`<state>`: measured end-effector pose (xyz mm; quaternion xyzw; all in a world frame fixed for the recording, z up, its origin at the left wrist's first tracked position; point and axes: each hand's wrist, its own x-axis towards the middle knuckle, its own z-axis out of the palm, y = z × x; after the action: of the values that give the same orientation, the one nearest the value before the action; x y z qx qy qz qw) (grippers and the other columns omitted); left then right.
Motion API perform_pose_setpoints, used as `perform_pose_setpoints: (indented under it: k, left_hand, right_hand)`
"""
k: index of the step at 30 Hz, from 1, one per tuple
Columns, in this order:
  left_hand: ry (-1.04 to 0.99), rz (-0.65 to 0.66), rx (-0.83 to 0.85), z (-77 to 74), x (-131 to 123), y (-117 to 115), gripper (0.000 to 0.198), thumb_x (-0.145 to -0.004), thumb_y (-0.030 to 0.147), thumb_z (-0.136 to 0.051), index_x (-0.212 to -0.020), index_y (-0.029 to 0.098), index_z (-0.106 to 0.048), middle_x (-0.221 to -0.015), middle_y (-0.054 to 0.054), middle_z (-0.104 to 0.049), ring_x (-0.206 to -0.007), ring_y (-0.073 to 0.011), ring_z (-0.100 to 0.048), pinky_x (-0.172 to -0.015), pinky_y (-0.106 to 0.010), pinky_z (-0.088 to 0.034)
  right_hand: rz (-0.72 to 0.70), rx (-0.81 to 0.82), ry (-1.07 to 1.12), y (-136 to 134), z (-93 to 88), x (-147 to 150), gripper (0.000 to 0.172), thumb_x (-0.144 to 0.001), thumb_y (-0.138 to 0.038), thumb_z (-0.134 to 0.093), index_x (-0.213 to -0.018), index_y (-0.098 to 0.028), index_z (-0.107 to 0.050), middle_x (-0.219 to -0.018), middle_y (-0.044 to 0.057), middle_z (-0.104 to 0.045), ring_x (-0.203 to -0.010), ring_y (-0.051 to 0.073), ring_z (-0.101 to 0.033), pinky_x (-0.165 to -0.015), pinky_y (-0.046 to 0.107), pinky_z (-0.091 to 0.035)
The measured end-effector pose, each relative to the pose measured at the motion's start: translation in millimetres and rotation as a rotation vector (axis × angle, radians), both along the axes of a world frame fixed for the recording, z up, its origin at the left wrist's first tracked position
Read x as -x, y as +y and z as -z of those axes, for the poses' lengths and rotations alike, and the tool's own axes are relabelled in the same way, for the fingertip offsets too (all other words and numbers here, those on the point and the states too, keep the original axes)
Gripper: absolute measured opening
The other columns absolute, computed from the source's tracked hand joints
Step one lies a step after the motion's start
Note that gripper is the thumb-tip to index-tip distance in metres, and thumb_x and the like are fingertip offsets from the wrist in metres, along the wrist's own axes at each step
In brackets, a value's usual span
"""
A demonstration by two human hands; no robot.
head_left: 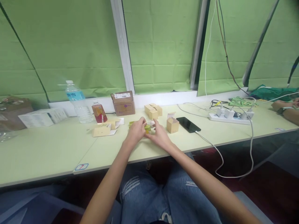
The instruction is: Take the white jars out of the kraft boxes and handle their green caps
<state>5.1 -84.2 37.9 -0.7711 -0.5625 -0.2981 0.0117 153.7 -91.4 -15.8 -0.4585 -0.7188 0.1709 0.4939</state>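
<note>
My left hand (136, 131) and my right hand (161, 137) meet over the table, both closed around a small yellow-green item (147, 128). The left fingers pinch it from above, while the right thumb and fingers hold its other side. Its kind is too small and too covered to make out. Something whitish shows by the right fingertips. Right of my hands stands a small open cardboard box (173, 125) with its flap up. Several small tan boxes (153, 110) sit together just behind. To the left lie opened small cartons (104, 129) with white inner flaps.
A water bottle (79, 102), a red drink bottle (99, 112) and a brown carton (123, 103) line the back left. A phone (188, 124) on a white cable lies right, near a power strip (230, 118). Another person's arm (288, 113) rests at far right.
</note>
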Motion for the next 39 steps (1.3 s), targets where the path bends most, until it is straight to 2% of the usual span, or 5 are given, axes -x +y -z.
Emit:
perform_pose_setpoints:
  k: [5, 12, 19, 28, 39]
  left_hand:
    - [-0.089, 0.102, -0.016, -0.5, 1.9, 1.1, 0.011, -0.093, 0.017, -0.049, -0.084, 0.022, -0.053, -0.078, -0.004, -0.067, -0.075, -0.0222, -0.062, -0.068, -0.03, -0.039]
    - [-0.412, -0.081, -0.166, -5.9, 15.3, 9.3, 0.007, -0.094, 0.023, -0.05, -0.089, 0.021, -0.055, -0.086, -0.006, -0.071, -0.078, -0.0215, -0.069, -0.067, -0.03, -0.051]
    - [-0.803, -0.035, 0.204, -12.9, 22.4, 6.4, 0.01, -0.081, 0.019, -0.06, -0.077, 0.018, -0.051, -0.065, -0.001, -0.066, -0.057, -0.0193, -0.07, -0.05, -0.027, -0.057]
    - [-0.731, 0.211, 0.642, -8.0, 0.6, -8.4, 0.009, -0.081, 0.023, -0.056, -0.075, 0.016, -0.057, -0.056, -0.003, -0.065, -0.047, -0.0156, -0.066, -0.049, -0.022, -0.053]
    - [-0.459, 0.459, 0.446, -23.1, -10.9, -38.8, 0.048, -0.084, 0.051, -0.071, -0.117, 0.015, -0.073, -0.091, -0.01, -0.076, -0.06, -0.0149, -0.065, -0.057, -0.028, -0.056]
  right_hand:
    - [-0.059, 0.184, 0.08, 18.1, -5.8, 5.3, 0.089, -0.07, -0.035, -0.085, -0.147, -0.013, -0.046, -0.095, 0.005, -0.072, -0.086, 0.024, -0.067, -0.076, 0.033, -0.05]
    - [-0.034, 0.187, -0.018, 12.3, 5.5, 1.5, 0.055, -0.07, -0.029, -0.087, -0.12, -0.015, -0.069, -0.094, 0.005, -0.072, -0.08, 0.02, -0.065, -0.077, 0.031, -0.049]
    - [0.038, -0.063, -0.016, 8.3, 6.0, 4.4, 0.053, -0.085, -0.023, -0.071, -0.135, -0.015, -0.057, -0.127, 0.015, -0.065, -0.091, 0.023, -0.065, -0.087, 0.041, -0.055]
    - [-0.302, -0.494, -0.202, -16.1, 7.1, -29.5, 0.059, -0.097, -0.02, -0.061, -0.153, -0.033, -0.045, -0.144, 0.013, -0.053, -0.131, 0.026, -0.057, -0.105, 0.043, -0.054]
    - [-0.1, -0.348, 0.045, -17.7, 12.1, -35.6, 0.044, -0.092, -0.029, -0.073, -0.134, -0.025, -0.063, -0.122, 0.012, -0.073, -0.11, 0.029, -0.07, -0.092, 0.045, -0.062]
